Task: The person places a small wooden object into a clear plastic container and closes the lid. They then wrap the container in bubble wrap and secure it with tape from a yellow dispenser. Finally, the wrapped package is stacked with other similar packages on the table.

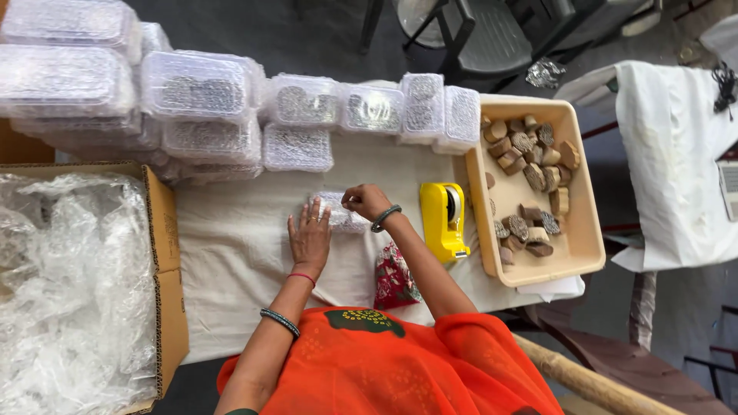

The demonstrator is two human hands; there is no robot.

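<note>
White-clothed table [246, 253], bubble-wrap box [77, 284] at left, tray of wooden blocks [584, 230] at right.
Left hand [310, 234] lies flat, fingers spread, pressing the wrapped bundle [338, 211] at table centre; right hand [367, 201], wrist bent, pinches its top edge, yellow tape dispenser [443, 219] just beside.

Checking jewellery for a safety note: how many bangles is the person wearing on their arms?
3: a thin red one on the left wrist, a dark one higher on the left forearm, and a dark one on the right wrist. Others could be hidden.
</note>
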